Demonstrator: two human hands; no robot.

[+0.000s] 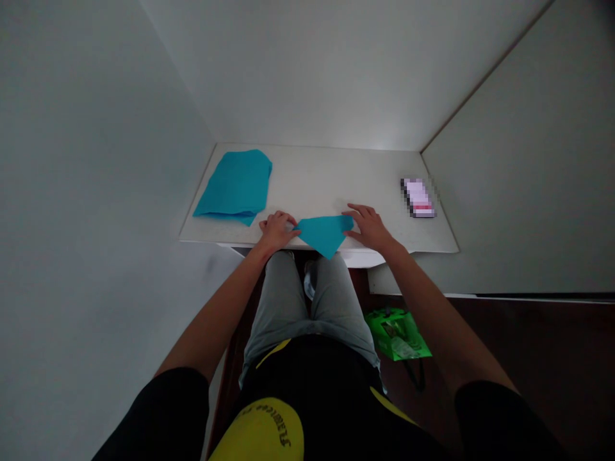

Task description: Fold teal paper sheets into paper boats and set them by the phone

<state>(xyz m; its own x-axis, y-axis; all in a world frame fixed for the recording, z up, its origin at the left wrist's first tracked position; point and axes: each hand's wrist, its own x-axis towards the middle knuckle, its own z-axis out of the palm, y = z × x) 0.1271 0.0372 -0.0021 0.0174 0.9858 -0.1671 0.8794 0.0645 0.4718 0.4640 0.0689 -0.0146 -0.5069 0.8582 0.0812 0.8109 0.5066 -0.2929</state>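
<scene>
Blue pile (234, 184): folded, lower layers hidden.
Left hand (277, 230): fingertips pinched on the blue sheet (325, 232).
Blue sheet: smooth, tapered tip past the white tabletop (336, 179) edge.
Right hand (371, 229): half-open, touching the sheet's right end; whether gripping, cannot tell.
Green bag (391, 320): glossy, contents indistinct.
Phone (419, 197): pixelated.

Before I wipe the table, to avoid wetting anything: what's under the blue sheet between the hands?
White tabletop shows around the blue sheet, whose point appears to overhang it. Anything directly underneath is covered.
</scene>
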